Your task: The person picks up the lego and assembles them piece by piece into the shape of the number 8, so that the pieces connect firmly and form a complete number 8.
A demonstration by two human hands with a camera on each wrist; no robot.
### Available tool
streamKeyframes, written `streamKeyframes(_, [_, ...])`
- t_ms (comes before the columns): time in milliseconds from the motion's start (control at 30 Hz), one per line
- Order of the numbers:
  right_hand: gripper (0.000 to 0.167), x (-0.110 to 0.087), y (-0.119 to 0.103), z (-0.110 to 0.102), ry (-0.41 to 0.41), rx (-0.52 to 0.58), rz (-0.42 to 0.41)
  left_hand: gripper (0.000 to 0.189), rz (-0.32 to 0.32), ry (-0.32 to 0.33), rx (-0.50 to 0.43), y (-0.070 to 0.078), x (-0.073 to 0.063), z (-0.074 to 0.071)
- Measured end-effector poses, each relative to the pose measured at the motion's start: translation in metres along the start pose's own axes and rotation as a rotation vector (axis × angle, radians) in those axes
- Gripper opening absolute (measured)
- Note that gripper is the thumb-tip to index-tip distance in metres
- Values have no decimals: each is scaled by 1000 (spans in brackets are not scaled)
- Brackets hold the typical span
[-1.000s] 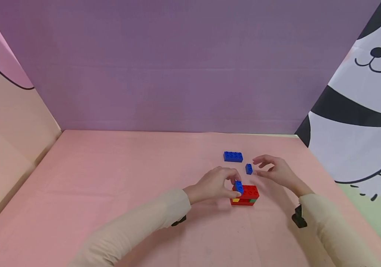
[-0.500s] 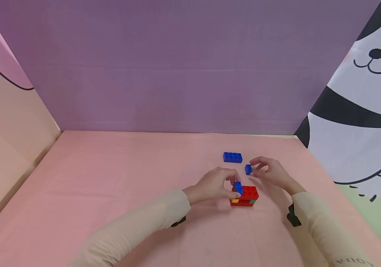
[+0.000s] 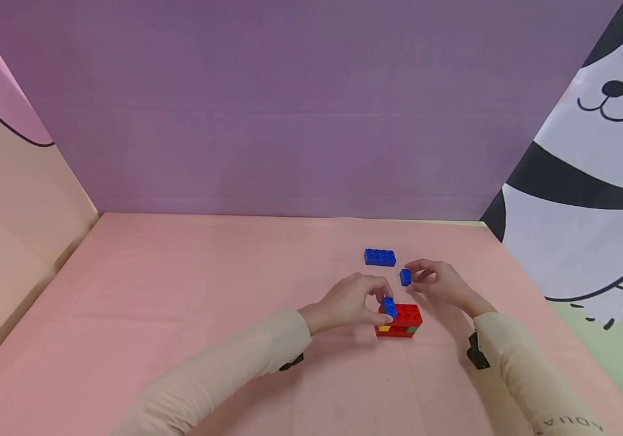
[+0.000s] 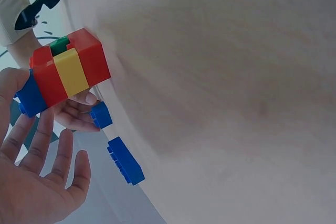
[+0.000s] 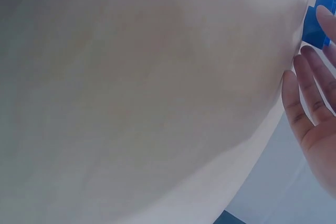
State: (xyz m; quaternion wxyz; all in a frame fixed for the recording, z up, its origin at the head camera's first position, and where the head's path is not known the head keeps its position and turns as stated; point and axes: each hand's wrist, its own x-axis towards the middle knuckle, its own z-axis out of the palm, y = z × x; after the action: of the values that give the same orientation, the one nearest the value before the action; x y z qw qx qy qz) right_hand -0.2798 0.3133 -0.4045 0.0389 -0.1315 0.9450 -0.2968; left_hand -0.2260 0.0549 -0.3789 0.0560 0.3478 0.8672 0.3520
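My left hand point(image 3: 351, 299) pinches a small blue building brick point(image 3: 389, 307) between thumb and fingers, at the left end of a red brick stack point(image 3: 408, 315). In the left wrist view that blue brick point(image 4: 31, 95) sits against the red top layer, with a yellow brick point(image 4: 72, 72) and a green brick point(image 4: 60, 46) in the layer below. Behind the stack, my right hand point(image 3: 445, 284) has thumb and forefinger at opposite sides of another small blue brick point(image 3: 405, 277), pinching it at the table. In the right wrist view the thumb partly covers this brick point(image 5: 314, 31).
A longer blue brick point(image 3: 380, 257) lies farther back, just left of the right hand's brick. Pink cloth covers the table point(image 3: 180, 290). A purple wall panel point(image 3: 289, 109) rises along its back edge, and a panda-printed panel point(image 3: 595, 224) stands at the right.
My right hand has moved left and a little nearer, its fingers closing in on the small blue brick. The left hand keeps its hold on the stack's blue brick.
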Motion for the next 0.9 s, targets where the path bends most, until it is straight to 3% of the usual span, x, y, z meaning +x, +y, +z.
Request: streamKeyframes(900, [37,4,-2,-2,15,-37,4,28,-6,-5,-12,1,0,-1])
